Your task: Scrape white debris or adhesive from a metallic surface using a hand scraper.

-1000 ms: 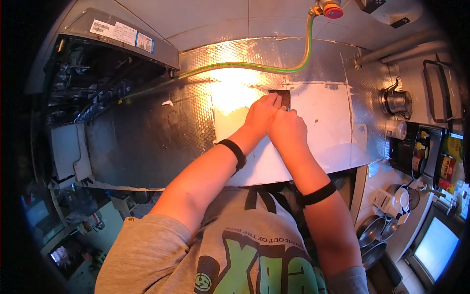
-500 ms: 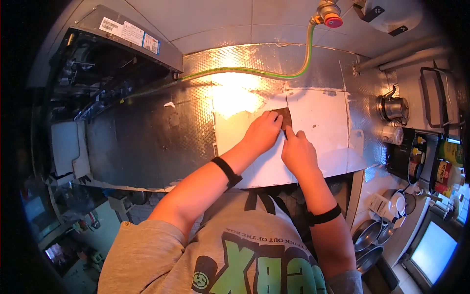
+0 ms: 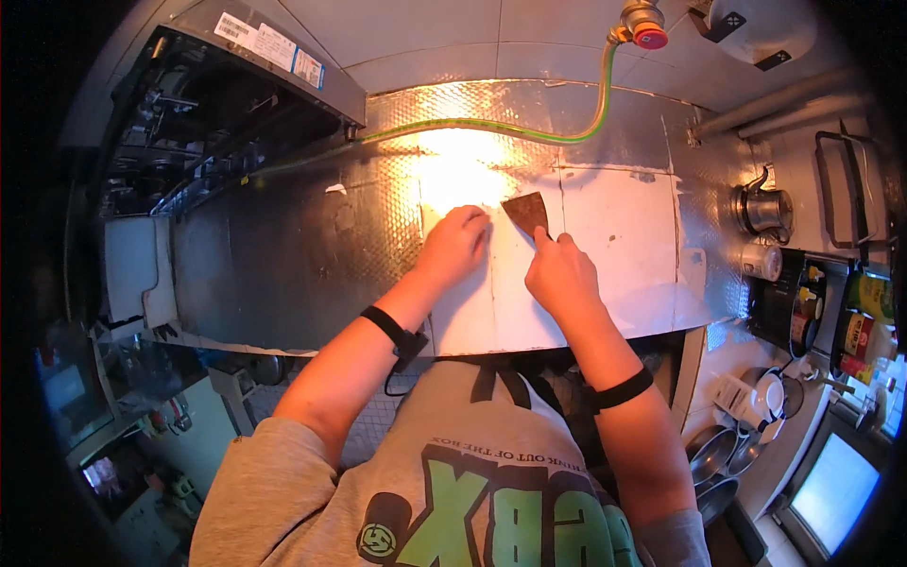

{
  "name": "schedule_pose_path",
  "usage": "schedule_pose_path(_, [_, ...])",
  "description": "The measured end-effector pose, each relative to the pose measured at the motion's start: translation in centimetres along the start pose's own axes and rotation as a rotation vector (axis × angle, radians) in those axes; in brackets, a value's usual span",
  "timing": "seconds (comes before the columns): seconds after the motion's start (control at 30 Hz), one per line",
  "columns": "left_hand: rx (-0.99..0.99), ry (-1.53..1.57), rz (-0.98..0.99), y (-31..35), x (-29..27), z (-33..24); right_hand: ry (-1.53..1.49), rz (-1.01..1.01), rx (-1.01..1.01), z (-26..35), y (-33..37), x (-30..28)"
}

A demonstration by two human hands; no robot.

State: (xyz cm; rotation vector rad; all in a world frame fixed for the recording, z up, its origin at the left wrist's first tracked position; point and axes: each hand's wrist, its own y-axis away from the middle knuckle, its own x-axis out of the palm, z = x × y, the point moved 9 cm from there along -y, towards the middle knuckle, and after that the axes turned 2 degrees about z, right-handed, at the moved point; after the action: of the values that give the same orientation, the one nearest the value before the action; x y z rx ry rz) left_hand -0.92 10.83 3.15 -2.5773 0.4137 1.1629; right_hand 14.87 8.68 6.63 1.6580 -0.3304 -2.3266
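A scraper (image 3: pixel 527 214) with a wide, rust-brown blade is gripped in my right hand (image 3: pixel 564 277), its blade slanting up and left over the white tiled part of the counter (image 3: pixel 619 274). The handle is hidden inside my fingers. To the left of the blade, apart from it, my left hand (image 3: pixel 453 248) is closed low over the white surface, with its fingers curled and pressed together. Whatever may be in those fingers does not show. Embossed silver foil (image 3: pixel 312 255) covers the counter left of my left hand, and its edge runs close by.
A green-striped hose (image 3: pixel 472 124) crosses the back of the counter up to a red-capped valve (image 3: pixel 650 36). A black gas stove (image 3: pixel 236 113) is tilted up at the left. At the right are a metal kettle (image 3: pixel 770 210), a white jar (image 3: pixel 761 262) and several pans (image 3: pixel 710 458).
My left hand has moved left, off the scraper blade. In my right hand the scraper has shifted slightly left, and its blade now shows fully.
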Motion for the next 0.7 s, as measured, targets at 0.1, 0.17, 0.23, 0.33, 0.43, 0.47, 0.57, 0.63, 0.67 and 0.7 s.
schedule_pose_path(0.1, [0.113,-0.068,-0.102,-1.0,0.5,-4.1,0.03,0.007,0.026,0.3,0.6,0.7])
schedule_pose_path(0.17, [0.092,-0.082,-0.053,-1.8,1.9,-5.0,0.027,0.028,0.01,0.9,-0.1,0.6])
schedule_pose_path(0.23, [0.084,-0.092,-0.005,-2.6,2.9,-5.4,0.026,0.039,0.003,1.0,-0.5,0.5])
schedule_pose_path(0.33, [0.008,-0.175,0.073,-2.9,3.5,-5.1,0.06,0.056,-0.042,1.4,0.6,0.8])
schedule_pose_path(0.43, [-0.018,-0.174,0.23,-1.9,4.8,-4.9,0.08,0.105,-0.064,1.4,1.9,1.1])
schedule_pose_path(0.47, [0.039,-0.2,0.144,-1.6,4.6,-4.9,0.062,0.084,-0.051,1.2,2.0,1.6])
schedule_pose_path(0.57, [0.094,-0.231,0.073,-1.3,4.5,-5.0,0.042,0.046,-0.006,1.4,2.0,1.4])
schedule_pose_path(0.63, [0.09,-0.24,0.085,-1.5,4.5,-4.8,0.038,0.028,0.019,1.2,1.6,1.2])
schedule_pose_path(0.67, [0.063,-0.221,0.124,-1.7,4.8,-4.4,0.062,0.025,-0.004,1.0,1.3,1.4])
schedule_pose_path(0.7, [0.041,-0.197,0.165,-1.9,5.2,-4.1,0.088,0.021,-0.021,0.8,1.0,1.2])
